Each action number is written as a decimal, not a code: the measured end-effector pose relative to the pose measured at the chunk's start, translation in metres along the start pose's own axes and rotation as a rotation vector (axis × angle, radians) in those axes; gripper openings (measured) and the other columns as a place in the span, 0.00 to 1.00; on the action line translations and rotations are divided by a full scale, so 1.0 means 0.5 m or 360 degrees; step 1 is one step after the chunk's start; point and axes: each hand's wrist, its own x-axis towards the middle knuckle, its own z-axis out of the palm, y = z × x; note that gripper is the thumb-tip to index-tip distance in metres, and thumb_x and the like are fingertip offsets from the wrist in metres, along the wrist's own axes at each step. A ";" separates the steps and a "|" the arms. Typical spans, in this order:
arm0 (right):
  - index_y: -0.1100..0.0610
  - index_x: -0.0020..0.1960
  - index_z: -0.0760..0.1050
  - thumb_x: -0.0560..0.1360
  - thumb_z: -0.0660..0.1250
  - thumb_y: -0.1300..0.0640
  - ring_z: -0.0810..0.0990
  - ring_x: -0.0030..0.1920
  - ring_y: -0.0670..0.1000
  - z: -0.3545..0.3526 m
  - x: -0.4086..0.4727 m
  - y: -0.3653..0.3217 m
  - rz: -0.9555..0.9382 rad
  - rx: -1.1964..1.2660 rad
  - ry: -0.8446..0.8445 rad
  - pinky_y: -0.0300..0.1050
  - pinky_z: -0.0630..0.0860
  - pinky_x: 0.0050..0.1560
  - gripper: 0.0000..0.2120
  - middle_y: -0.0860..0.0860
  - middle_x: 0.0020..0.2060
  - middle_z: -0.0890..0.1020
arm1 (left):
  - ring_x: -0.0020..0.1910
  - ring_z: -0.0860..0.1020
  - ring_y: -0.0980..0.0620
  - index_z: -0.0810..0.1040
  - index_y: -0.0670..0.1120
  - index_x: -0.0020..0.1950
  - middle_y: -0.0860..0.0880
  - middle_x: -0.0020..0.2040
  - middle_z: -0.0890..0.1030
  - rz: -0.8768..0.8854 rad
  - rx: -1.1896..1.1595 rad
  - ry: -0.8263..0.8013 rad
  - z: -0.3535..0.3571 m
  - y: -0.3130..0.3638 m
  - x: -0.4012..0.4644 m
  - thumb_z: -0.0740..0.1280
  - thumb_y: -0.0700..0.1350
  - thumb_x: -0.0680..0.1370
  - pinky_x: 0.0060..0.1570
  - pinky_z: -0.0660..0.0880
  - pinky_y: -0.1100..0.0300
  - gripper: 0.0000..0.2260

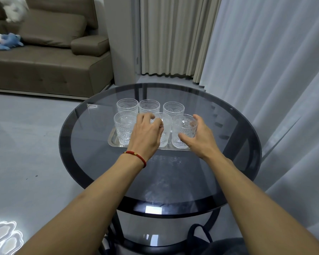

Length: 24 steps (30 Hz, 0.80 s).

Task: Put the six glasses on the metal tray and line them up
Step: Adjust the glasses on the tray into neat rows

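Observation:
Several clear patterned glasses stand upright in two rows on the metal tray (pixel 113 139) on a round dark glass table. The back row holds three glasses (pixel 149 106). In the front row, the left glass (pixel 123 126) stands free. My left hand (pixel 148 134) is wrapped around the middle front glass (pixel 165 126), partly hiding it. My right hand (pixel 199 137) cups the right front glass (pixel 185 129), thumb on the near side and fingers on the far right side.
The round table (pixel 234 162) has a black rim. A brown sofa (pixel 50 57) with plush toys stands far left. Curtains (pixel 265 52) hang close behind and to the right of the table.

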 end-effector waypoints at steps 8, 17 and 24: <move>0.53 0.79 0.61 0.70 0.78 0.46 0.73 0.70 0.56 -0.007 0.003 0.006 0.0012 -0.0008 0.0015 0.52 0.72 0.69 0.43 0.54 0.73 0.73 | 0.68 0.66 0.44 0.78 0.42 0.55 0.42 0.65 0.74 0.0004 -0.0098 -0.0026 0.005 -0.001 0.003 0.62 0.45 0.83 0.61 0.71 0.55 0.08; 0.52 0.82 0.54 0.71 0.76 0.44 0.69 0.74 0.57 -0.009 -0.002 0.009 0.0009 0.0018 -0.0047 0.57 0.69 0.73 0.47 0.54 0.77 0.68 | 0.68 0.70 0.43 0.77 0.42 0.61 0.41 0.66 0.74 -0.0009 -0.0164 0.0044 -0.026 -0.002 -0.012 0.64 0.41 0.79 0.65 0.71 0.51 0.12; 0.50 0.82 0.51 0.74 0.70 0.41 0.67 0.76 0.56 -0.015 -0.010 0.009 0.0004 0.0115 -0.0044 0.59 0.67 0.74 0.45 0.55 0.79 0.63 | 0.68 0.67 0.38 0.72 0.44 0.67 0.38 0.68 0.70 -0.0486 -0.0029 0.0254 -0.075 -0.097 -0.028 0.70 0.50 0.72 0.67 0.69 0.45 0.25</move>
